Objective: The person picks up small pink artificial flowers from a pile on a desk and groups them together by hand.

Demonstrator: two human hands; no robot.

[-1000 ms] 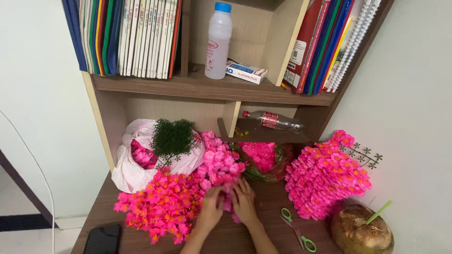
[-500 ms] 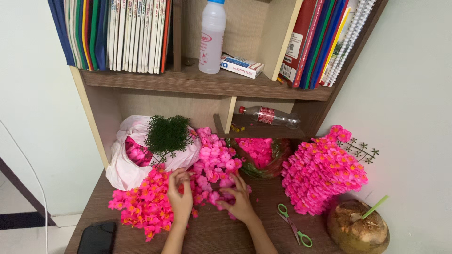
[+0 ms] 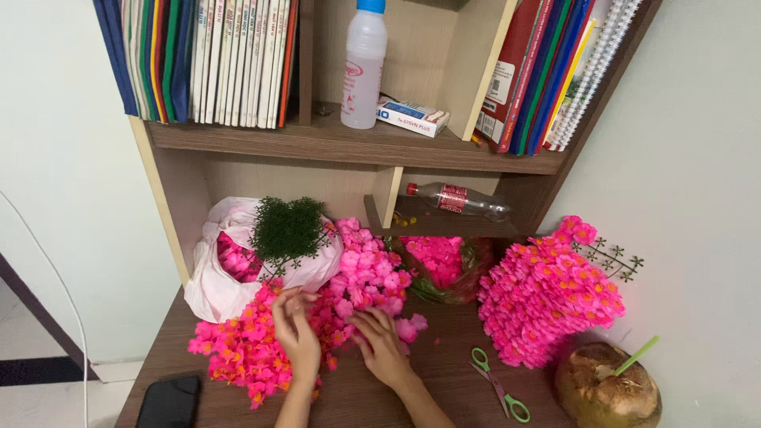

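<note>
My left hand [image 3: 297, 331] rests on the pile of orange-pink artificial flowers [image 3: 238, 353], fingers curled among the blossoms near the pile's right edge. My right hand [image 3: 380, 342] lies palm down at the foot of the light pink flower heap [image 3: 369, 273], fingertips touching pink blossoms; whether it grips one is hidden. The two hands are close together on the brown desk [image 3: 444, 380]. A green tuft of artificial leaves [image 3: 287, 230] sticks out of a white plastic bag [image 3: 218, 289] just behind my left hand.
A big bunch of magenta flowers [image 3: 547, 293] lies at right, beside green-handled scissors [image 3: 495, 384] and a coconut with a green straw [image 3: 606, 388]. A black phone [image 3: 168, 403] sits front left. Shelves above hold books [image 3: 206, 59], a white bottle [image 3: 363, 67] and a lying clear bottle [image 3: 460, 200].
My left hand has slid left from beside my right hand onto the orange-pink pile. My right hand has shifted slightly. The camera view has dropped a little.
</note>
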